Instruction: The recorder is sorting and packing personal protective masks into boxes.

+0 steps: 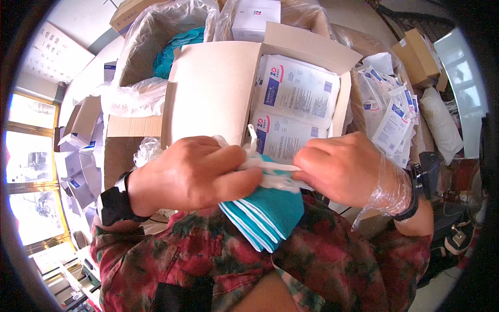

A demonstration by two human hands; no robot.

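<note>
A small stack of teal face masks point(273, 210) with white inner layers hangs tilted in front of my chest. White elastic straps point(280, 181) run across its upper end, stretched between my two hands. My left hand point(195, 174) is closed round the straps at the top of the stack; its fingertips are partly hidden. Thumb and fingers of my right hand point(343, 166) pinch the straps' other end. Just beyond both hands stands an open carton point(335, 99) holding white mask packets point(296, 86) with blue and red print.
At far left, a plastic-lined box point(125, 65) holds loose teal masks point(179, 47). Several flat white packets point(390, 117) fill a box at right. A small white carton point(254, 18) stands at the back. Opened white boxes point(80, 156) pile up left, beside the windows.
</note>
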